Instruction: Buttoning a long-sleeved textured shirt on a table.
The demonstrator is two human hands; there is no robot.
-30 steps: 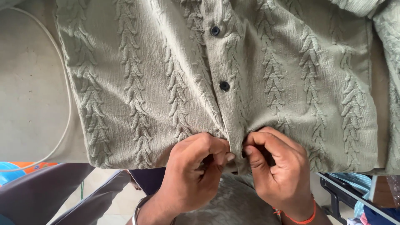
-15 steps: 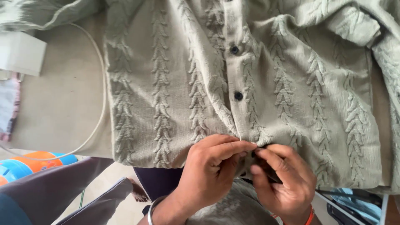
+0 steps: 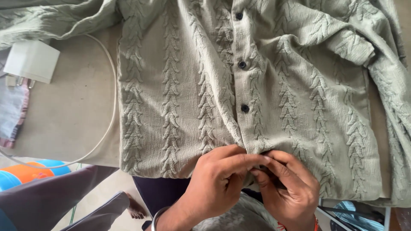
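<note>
A pale green textured shirt [image 3: 180,94] with leaf-like raised rows lies flat on a beige padded table [image 3: 72,111], its dark buttons [image 3: 245,108] running down the middle placket. My left hand [image 3: 220,179] and my right hand [image 3: 287,188] meet at the placket's bottom hem, at the table's near edge. Both pinch the fabric there between fingers and thumbs, fingertips touching. Whatever lies between the fingertips is hidden. A metal bangle circles my left wrist and an orange band my right.
A white power adapter [image 3: 32,60] lies at the far left with its white cable [image 3: 109,115] curving along the shirt's left side. Patterned cloth [image 3: 13,113] sits at the left edge. Below the table edge are an orange and blue object [image 3: 30,173], a bare foot [image 3: 136,209] and floor.
The view has shifted, so the shirt sits further right and lower, and the adapter has come into view. My hands have closed tighter together at the bottom of the placket.
</note>
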